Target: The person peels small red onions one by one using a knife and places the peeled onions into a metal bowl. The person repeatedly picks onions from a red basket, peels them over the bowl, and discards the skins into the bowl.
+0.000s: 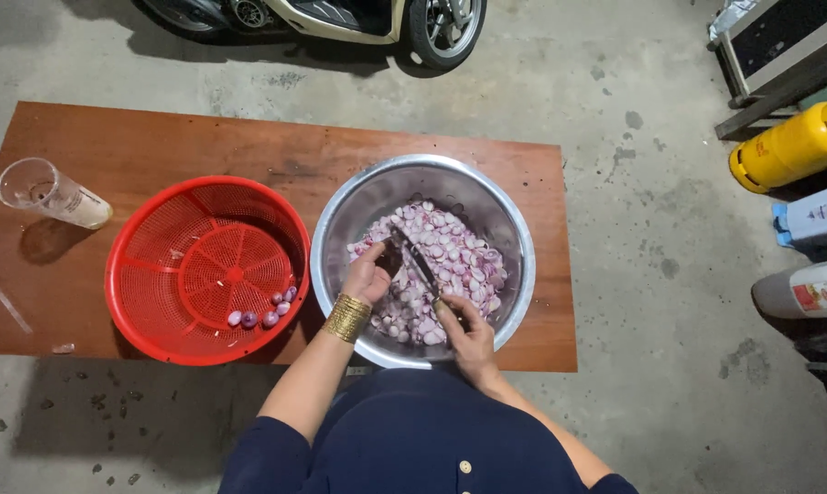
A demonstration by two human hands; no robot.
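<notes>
A large steel bowl (pixel 340 220) sits on a low wooden table (pixel 157 146) and is full of sliced purple shallots (pixel 459 252). My left hand (pixel 369 274), with gold bangles on the wrist, holds a shallot over the bowl. My right hand (pixel 466 329) grips the handle of a dark knife (pixel 418 261), and its blade points up and left toward the left hand. To the left stands a red plastic colander (pixel 157 274) with several whole shallots (pixel 265 314) at its lower right.
A clear plastic glass (pixel 52 194) lies tilted at the table's left end. A motorbike wheel (pixel 445 27) is behind the table. A yellow gas cylinder (pixel 789 146), a blue container and a white cylinder stand on the concrete floor at right.
</notes>
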